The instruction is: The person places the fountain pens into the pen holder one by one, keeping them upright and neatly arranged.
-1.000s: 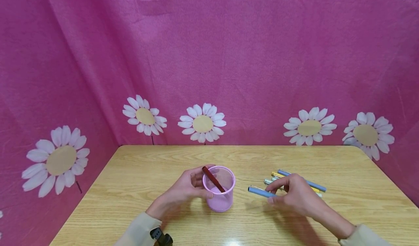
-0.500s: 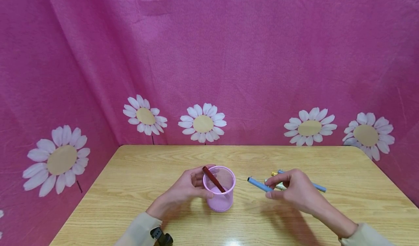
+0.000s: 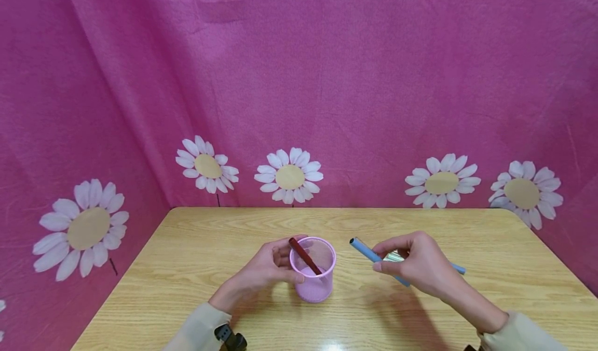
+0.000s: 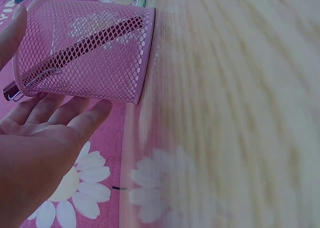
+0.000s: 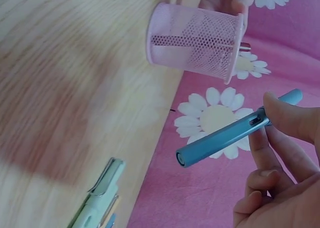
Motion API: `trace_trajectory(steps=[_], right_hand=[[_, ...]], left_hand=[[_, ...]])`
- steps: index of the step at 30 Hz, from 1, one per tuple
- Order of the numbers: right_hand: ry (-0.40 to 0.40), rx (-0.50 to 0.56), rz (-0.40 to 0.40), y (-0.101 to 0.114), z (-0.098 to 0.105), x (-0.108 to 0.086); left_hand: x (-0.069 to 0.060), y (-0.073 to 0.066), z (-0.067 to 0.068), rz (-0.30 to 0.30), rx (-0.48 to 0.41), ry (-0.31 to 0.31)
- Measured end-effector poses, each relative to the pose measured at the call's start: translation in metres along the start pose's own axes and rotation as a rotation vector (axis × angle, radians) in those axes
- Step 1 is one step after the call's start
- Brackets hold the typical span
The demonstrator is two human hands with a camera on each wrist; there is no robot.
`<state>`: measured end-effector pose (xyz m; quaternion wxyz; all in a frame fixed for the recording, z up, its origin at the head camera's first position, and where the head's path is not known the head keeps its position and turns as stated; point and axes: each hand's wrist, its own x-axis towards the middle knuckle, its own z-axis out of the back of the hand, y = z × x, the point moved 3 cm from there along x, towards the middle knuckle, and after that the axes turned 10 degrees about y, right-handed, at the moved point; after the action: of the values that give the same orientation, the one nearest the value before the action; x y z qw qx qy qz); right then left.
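Observation:
A pink mesh pen cup point(image 3: 315, 289) stands upright on the table, a dark red pen point(image 3: 304, 256) leaning inside it. My left hand point(image 3: 266, 268) holds the cup from its left side, thumb at the front and fingers behind. To the right of the cup, my right hand point(image 3: 422, 265) pinches a blue pen point(image 3: 363, 250) between thumb and fingers, raised above the table and tilted. The right wrist view shows the clip on this blue pen point(image 5: 215, 144). Below the right hand lies a pale green pen point(image 5: 105, 188), partly hidden in the head view.
Another blue pen point(image 3: 459, 269) lies on the table behind the right hand. Beside the pale green pen, a yellow pen point(image 5: 110, 210) shows only in part. The wooden table point(image 3: 233, 221) ends at a pink curtain point(image 3: 364, 81) with white flowers.
My right hand has lifted the blue pen off the table, and its far end has swung upward. The left hand, the pen cup and the red pen stay put.

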<state>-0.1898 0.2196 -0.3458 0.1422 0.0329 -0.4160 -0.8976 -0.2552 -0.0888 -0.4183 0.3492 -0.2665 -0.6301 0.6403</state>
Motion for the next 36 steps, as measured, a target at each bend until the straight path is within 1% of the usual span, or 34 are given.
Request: trace_trajectory(steps=[5, 11, 18, 26, 36], right_hand=[[-0.013, 0.017, -0.005, 0.008, 0.001, 0.004], [-0.018, 0.036, 0.028, 0.017, 0.001, 0.008], [-0.044, 0.062, 0.054, 0.029, 0.0, 0.014], [-0.05, 0.095, 0.085, 0.04, -0.002, 0.023], [-0.083, 0.123, 0.121, 0.055, -0.005, 0.034]], left_hand=[[0.001, 0.001, 0.0, -0.003, -0.005, -0.006], [0.0, 0.001, 0.0, 0.018, -0.02, -0.019], [0.0, 0.0, 0.0, -0.005, -0.007, -0.004], [0.001, 0.0, 0.001, -0.009, -0.005, -0.002], [0.001, 0.0, 0.001, 0.028, -0.005, -0.014]])
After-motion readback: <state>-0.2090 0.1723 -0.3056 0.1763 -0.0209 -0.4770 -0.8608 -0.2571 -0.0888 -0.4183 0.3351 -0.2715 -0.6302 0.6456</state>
